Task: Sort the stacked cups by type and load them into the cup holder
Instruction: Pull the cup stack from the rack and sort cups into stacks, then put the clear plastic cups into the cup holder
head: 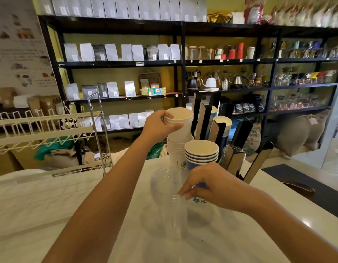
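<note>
Head view shows your left hand (pixel 160 126) curled round a short nest of white paper cups (pixel 179 120), thumb on the near side of the rims and fingers wrapped round the far side, holding them lifted and tilted slightly so their bases sit just inside the mouth of the taller white cup stack (pixel 176 152) directly beneath. Just to the right of that stack, and touching it, stands the blue paper cup stack (pixel 201 154), its white interiors facing up. Your right hand (pixel 208 188) lies in front of the blue cups, fingers bent, with the fingertips (pixel 183 194) pinching the rim of the clear plastic cups (pixel 171 202), which stand on the white countertop (pixel 50 215) nearer to you than both paper stacks; how many clear cups are nested there is hard to tell through the plastic. Beyond and to the right of your left-hand grip stands the cup holder (pixel 219 133), its black and tan dividers leaning, with some blue-and-white cups (pixel 222 121) already lying in its upper slots and clear ones in a lower slot. Left of your left arm sits a white wire rack (pixel 44 126). Farther behind everything, black shelving (pixel 181 61) carries pale bags, kettles (pixel 210 83) and jars.
</note>
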